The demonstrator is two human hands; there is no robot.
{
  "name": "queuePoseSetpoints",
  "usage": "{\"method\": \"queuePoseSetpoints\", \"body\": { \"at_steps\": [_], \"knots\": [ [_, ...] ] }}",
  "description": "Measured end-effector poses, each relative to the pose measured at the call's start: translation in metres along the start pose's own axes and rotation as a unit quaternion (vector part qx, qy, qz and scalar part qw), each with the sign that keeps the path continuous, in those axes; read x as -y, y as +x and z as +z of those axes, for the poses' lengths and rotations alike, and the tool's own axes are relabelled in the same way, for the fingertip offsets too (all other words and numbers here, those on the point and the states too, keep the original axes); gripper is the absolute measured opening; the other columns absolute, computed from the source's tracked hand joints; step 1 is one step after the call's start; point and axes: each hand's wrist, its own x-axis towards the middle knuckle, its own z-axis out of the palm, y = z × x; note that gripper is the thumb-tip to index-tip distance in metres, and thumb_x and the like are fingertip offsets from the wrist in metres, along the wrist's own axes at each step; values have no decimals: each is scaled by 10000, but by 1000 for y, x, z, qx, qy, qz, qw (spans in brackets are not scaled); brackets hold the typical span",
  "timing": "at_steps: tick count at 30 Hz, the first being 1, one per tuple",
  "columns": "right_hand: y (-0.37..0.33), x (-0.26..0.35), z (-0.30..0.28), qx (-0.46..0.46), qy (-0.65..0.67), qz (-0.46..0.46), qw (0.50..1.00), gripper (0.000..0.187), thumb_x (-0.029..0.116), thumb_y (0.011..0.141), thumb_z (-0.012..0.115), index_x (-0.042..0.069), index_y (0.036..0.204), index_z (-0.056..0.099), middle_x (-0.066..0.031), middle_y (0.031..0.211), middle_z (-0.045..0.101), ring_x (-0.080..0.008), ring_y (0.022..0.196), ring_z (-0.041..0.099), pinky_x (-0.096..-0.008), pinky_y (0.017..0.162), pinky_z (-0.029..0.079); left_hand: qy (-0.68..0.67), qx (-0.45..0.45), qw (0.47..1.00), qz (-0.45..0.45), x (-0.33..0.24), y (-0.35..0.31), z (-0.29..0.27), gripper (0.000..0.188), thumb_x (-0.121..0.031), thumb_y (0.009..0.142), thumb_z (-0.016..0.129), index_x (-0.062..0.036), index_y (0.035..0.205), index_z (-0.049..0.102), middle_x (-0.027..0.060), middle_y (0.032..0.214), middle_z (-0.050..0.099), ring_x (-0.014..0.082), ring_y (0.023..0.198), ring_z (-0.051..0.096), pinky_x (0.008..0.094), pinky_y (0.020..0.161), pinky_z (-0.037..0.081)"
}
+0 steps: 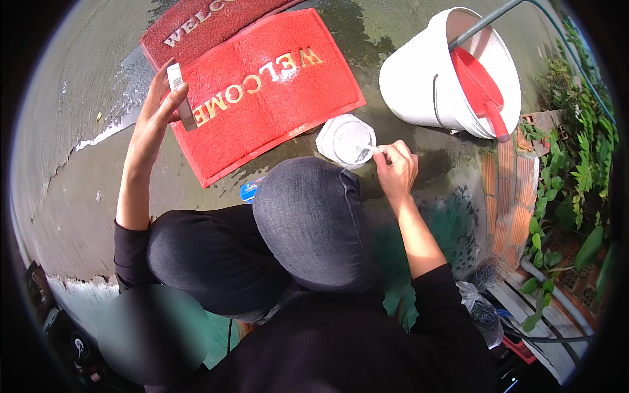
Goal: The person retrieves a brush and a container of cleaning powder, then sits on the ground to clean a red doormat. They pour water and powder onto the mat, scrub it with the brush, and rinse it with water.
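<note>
My left hand [155, 108] is raised over the left edge of a wet red doormat [275, 105]. Between its thumb and fingers is a slim, bar-shaped thing [175, 76], white at the top with a printed label and grey-brown lower down. Beside the mat's near right corner stands an open white tub [325, 143] with whitish contents. My right hand [398, 171] is at the tub's right rim, thumb and fingertips pinched on a small white spoon-like handle [369, 148]. The handle's other end reaches into the tub.
A large white bucket [409, 85] holds a red dipper [478, 78], with a grey pipe [485, 25] over its rim. A darker red mat [196, 29] lies behind. A blue packet [249, 190] is by my knee. Bricks [504, 203] and plants [583, 177] border the right.
</note>
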Motion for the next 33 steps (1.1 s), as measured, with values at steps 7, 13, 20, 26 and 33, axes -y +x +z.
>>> {"method": "queuePoseSetpoints", "body": {
  "at_steps": [7,13,20,26,33],
  "knots": [
    [-18,-10,39,25,31,64,997,64,141,681,639,90,694,603,-22,690,527,-217,670,548,-354,609,365,32,-17,999,-41,17,-6,-8,834,-604,737,543,-176,1394,258,197,1399,286,339,1251,355,474,924,381],
    [-10,-23,14,31,100,205,973,152,199,709,677,53,707,634,-51,637,517,-214,539,516,-347,517,389,4,-5,998,-62,19,-5,-14,812,-592,732,552,-212,1390,267,216,1416,232,345,1264,331,492,929,373],
    [-10,-64,-4,1,221,306,926,217,209,739,720,5,784,662,-23,633,541,-88,570,448,-263,546,367,38,-34,997,-65,28,-3,-14,846,-623,705,561,-219,1388,269,230,1411,232,345,1275,311,488,934,374],
    [54,-30,-13,-9,351,342,872,203,148,753,708,-33,834,666,-34,749,635,-75,710,538,-213,662,414,5,-14,997,-70,14,-3,-19,811,-525,766,574,-172,1399,211,168,1367,347,280,1201,416,443,905,388],
    [212,36,78,-26,419,276,865,200,170,765,705,-23,808,673,-27,765,642,-77,716,533,-235,667,415,-50,-44,994,-82,17,-11,-43,759,-413,793,603,-149,1396,225,206,1362,335,242,1060,526,375,903,394]
  ]
}}
